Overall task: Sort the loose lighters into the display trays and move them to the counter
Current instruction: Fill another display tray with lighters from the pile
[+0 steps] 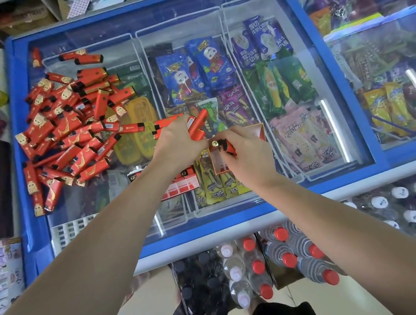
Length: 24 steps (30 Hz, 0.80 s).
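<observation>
Lighters (66, 133): heaped loose on freezer lid (295, 66).
Left hand (173, 146): I grip spares, ready to feed.
Right hand (246, 152): I pinch one lighter (222, 146) over display tray (257, 132), aiming for a slot.

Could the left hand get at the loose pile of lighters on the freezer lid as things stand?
Probably not yet: nothing blocks the pile of lighters to its left on the freezer lid, but the left hand already grips several lighters, so it has little room for more.
</observation>
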Each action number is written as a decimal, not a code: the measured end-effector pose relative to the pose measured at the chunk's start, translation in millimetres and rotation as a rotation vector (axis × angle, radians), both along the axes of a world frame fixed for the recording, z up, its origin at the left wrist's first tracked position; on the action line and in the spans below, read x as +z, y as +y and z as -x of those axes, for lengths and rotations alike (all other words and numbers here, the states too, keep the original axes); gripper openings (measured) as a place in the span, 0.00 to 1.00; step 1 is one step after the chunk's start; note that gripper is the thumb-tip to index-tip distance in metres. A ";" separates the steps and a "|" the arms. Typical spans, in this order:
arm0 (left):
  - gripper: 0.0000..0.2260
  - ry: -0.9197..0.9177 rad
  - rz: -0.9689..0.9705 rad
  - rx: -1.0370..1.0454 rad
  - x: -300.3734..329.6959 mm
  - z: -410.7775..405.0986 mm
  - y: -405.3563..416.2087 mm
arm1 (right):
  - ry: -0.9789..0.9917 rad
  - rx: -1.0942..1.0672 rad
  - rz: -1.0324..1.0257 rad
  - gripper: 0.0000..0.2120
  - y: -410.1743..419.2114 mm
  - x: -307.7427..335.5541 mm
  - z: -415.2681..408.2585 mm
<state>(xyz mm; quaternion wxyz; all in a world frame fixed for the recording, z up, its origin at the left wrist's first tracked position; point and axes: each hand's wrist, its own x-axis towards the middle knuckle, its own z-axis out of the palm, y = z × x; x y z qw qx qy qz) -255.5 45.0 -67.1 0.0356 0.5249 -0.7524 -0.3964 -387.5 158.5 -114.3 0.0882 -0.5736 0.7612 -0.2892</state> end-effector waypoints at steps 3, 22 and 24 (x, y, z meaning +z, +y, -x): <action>0.13 0.084 -0.086 0.066 2.5 2.0 0.7 | 0.033 0.004 0.011 0.15 1.4 -2.7 -0.9; 0.14 0.302 -0.276 0.185 14.7 3.3 33.4 | -1.241 -0.589 0.054 0.11 6.2 40.3 4.7; 0.14 0.348 -0.425 0.189 16.3 1.7 42.1 | -1.254 -0.587 0.059 0.12 6.5 42.1 5.3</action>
